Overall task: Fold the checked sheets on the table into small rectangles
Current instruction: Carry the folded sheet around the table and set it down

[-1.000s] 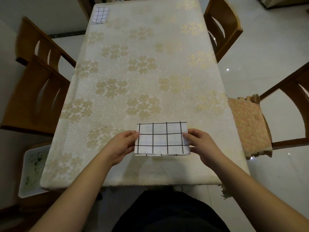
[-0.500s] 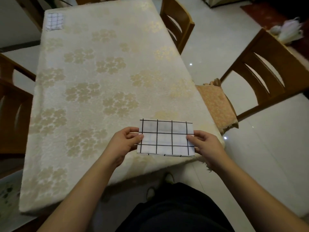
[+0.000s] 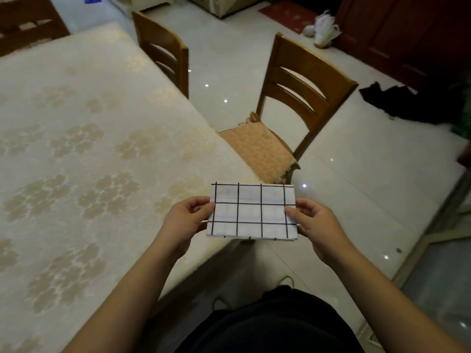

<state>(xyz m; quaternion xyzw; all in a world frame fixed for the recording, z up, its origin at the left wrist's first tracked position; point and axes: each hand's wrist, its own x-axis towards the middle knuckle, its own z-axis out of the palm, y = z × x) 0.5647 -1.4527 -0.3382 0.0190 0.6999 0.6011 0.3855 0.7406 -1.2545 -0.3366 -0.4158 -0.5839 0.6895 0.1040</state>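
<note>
The table (image 3: 76, 149) with its flowered cloth fills the left; a chair (image 3: 293, 98) stands at its right side. Over the table's near right corner, lifted clear of it, the folded sheet (image 3: 251, 212) is held flat between both hands. The left hand (image 3: 188, 220) pinches its left edge, the right hand (image 3: 313, 225) its right edge, thumbs on top, fingers beneath.

one folded sheet (image 3: 252, 212), two chairs (image 3: 295, 98), one table (image 3: 76, 149)
</note>
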